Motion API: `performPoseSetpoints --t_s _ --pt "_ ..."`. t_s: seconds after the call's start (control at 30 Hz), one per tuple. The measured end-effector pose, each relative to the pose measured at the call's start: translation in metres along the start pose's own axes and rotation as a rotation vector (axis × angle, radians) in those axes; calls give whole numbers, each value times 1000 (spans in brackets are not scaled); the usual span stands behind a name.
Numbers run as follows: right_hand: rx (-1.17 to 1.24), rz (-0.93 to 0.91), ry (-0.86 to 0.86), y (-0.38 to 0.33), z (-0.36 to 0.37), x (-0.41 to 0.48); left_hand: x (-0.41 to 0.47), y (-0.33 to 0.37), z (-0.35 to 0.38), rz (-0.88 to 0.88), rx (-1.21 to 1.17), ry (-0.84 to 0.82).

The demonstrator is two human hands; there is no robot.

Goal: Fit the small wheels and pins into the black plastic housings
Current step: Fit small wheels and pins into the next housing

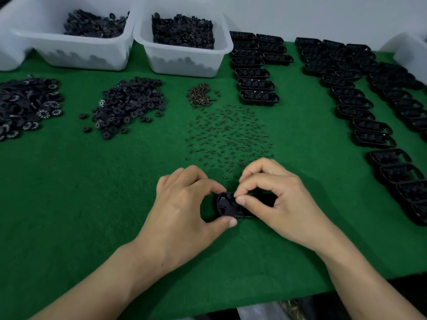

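Note:
A black plastic housing (227, 205) lies on the green felt near the front middle. My left hand (184, 204) grips its left end between thumb and forefinger. My right hand (275, 197) covers its right half and pinches a small part over the housing's inside; the part is too small to identify. Loose small pins (228, 137) are scattered on the felt just beyond my hands. A heap of small black wheels (129, 102) lies at the left middle, and a heap of toothed black discs (25, 107) at the far left.
Two white bins (184, 63) (76, 56) of black parts stand at the back. A small pile of screws (199, 95) lies behind the pins. Rows of black housings (256, 72) (374, 125) fill the back middle and right side. The table's front edge runs below my forearms.

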State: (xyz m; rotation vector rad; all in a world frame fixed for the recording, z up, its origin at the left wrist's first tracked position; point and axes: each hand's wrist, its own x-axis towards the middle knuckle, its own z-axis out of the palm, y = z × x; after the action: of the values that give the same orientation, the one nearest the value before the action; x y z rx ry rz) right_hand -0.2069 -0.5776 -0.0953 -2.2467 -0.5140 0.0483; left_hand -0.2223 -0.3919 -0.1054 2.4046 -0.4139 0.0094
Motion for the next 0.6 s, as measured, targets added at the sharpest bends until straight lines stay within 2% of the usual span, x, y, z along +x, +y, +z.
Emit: performPoseSetpoints --t_s 0.47,0.6 --pt "-64 -41 22 2 4 1 0 -1 1 1 5 8" --pt "16 -32 57 2 -3 1 0 0 0 2 5 6"
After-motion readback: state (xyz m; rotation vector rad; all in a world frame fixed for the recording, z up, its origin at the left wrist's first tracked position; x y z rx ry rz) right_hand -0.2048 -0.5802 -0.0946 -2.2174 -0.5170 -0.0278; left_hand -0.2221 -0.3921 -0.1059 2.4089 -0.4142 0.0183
